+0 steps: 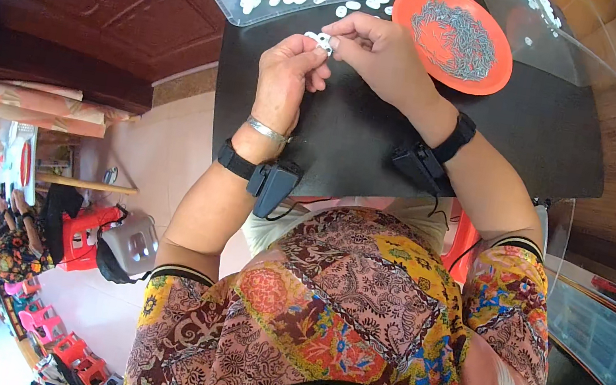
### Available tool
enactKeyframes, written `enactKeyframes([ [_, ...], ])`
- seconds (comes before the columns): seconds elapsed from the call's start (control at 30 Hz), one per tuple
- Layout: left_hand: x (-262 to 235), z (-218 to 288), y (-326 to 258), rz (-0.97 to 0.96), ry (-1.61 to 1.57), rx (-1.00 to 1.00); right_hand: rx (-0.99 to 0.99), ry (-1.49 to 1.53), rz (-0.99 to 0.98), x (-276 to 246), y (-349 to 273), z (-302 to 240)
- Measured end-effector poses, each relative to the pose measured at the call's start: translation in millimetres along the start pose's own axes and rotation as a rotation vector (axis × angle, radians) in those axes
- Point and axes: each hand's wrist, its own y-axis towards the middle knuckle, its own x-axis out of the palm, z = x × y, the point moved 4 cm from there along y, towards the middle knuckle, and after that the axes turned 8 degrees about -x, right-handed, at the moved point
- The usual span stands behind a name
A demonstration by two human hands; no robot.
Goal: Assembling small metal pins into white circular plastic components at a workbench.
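Observation:
My left hand [290, 69] pinches a small white plastic piece [322, 43] with dark holes between thumb and fingertips, above the black table. Close against its right side is my right hand [378, 52], thumb and forefinger closed at the same piece. Anything else between the right fingertips is too small to make out. Just beyond the hands lie a few loose white oval pieces [342, 12] on the tabletop. To the right of them sits a round orange-red plate [495, 81] holding a pile of small grey screws or pins [461, 39].
A clear plastic tray [245, 20] heaped with white pieces stands at the far side of the black table [542, 141]. Another clear container [600, 53] is at far right. At left, another person [22, 244] works by a red chair [81, 237]; stools [76, 357] stand lower left.

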Motion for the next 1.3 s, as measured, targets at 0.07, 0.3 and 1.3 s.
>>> enactKeyframes([
  [0.07, -0.8, -0.3, -0.3, -0.003, -0.002, 0.002, 0.006, 0.000, -0.004, 1.2, -0.1, 0.4],
  [0.3, -3.2, -1.0, 3.1, -0.021, -0.061, 0.014, -0.059, -0.048, -0.035, 4.9, -0.5, -4.4],
  [1.3, 1.0, 7.0, -1.6, -0.074, 0.028, 0.067, -0.059, -0.107, -0.082, 8.4, -2.9, -12.5],
])
